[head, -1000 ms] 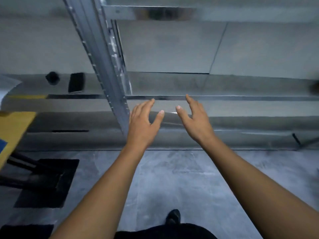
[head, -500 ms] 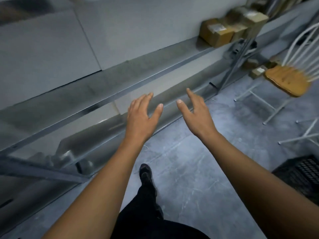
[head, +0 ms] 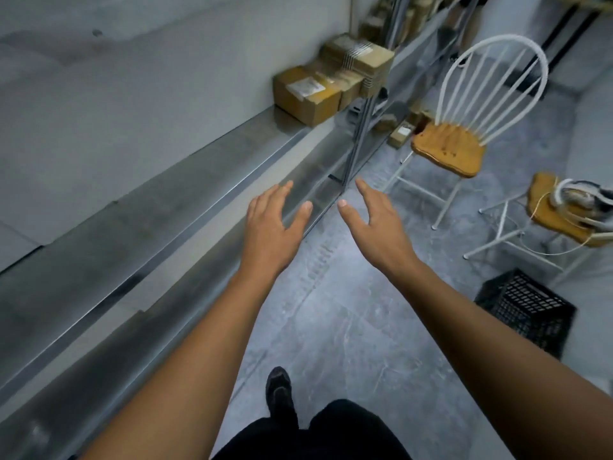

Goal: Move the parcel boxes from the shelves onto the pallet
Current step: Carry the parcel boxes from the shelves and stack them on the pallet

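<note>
Both arms reach forward over the grey floor [head: 348, 327]. Left hand [head: 268, 227]: palm down, fingers straight and slightly spread, nothing in it. Right hand [head: 378, 227]: the same, fingers extended, nothing held. The thumbs point toward each other, near but apart.

A long metal shelf [head: 166, 207] runs along the wall on the left, its near stretch bare. The parcel boxes [head: 306, 94] sit at its far end, well ahead of both hands: a brown carton with a white label in front, a taller strapped box [head: 360, 63] just behind it, against the upright post [head: 360, 137]. A small labelled box [head: 401, 134] lies lower down beyond the post. More cartons further back are blurred.

On the right stand a white spindle-back chair [head: 447, 151] with a wooden seat, a second chair [head: 560, 214] carrying cords, and a black crate [head: 527, 310] on the floor. A dark shoe [head: 278, 390] shows below.
</note>
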